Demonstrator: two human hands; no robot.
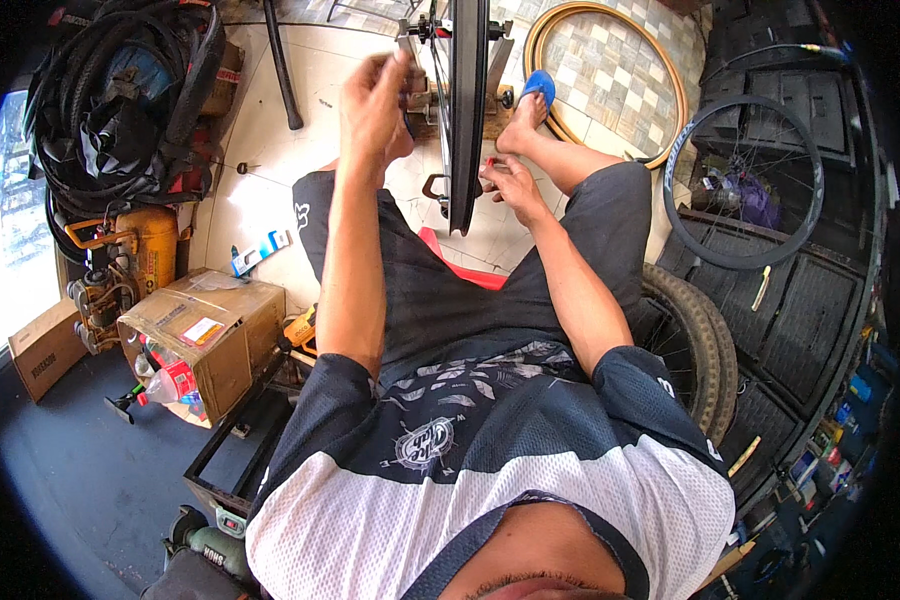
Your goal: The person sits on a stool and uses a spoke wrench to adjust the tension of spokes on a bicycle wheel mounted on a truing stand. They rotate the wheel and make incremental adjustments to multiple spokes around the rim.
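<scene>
A bicycle wheel (467, 120) stands edge-on in a metal stand (420, 100) between my legs, its hub (438, 30) near the top of the view. My left hand (380, 105) is raised just left of the wheel, fingers curled near the spokes; what they hold, if anything, is hidden. My right hand (511, 188) is low on the wheel's right, fingertips closed around a small red object (490, 164) beside the rim. My foot in a blue flip-flop (538, 85) rests right of the stand.
Coiled tyres (120, 110), a yellow compressor (155, 250) and a cardboard box (200, 310) are on the left. Tan tyres (670, 80) lie ahead. A spare wheel (680, 230) rests on dark crates (770, 340) at right, near another tyre (715, 370).
</scene>
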